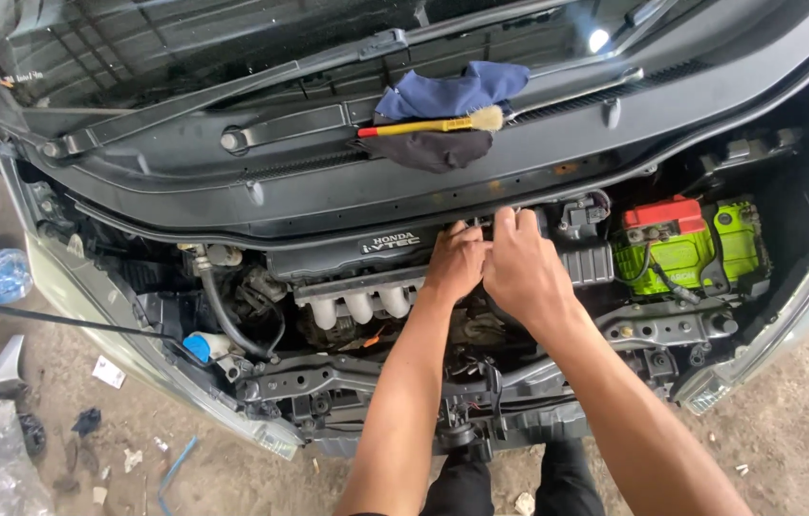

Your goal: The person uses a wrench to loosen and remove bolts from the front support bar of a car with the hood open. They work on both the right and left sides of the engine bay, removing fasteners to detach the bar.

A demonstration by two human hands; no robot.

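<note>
I look down into an open car engine bay. My left hand [455, 260] and my right hand [522, 268] reach side by side to the back of the engine, fingers curled over a dark part under the cowl edge. What the fingertips grip is hidden. The black engine cover [347, 254] and pale intake runners [361, 304] lie just left of my left hand.
A green battery with a red top [686, 247] sits at right. On the cowl lie a yellow-handled brush [433, 124], a blue cloth [452, 93] and a dark cloth [433, 150]. A blue-capped reservoir [199, 346] is at left. Litter and bags lie on the ground at left.
</note>
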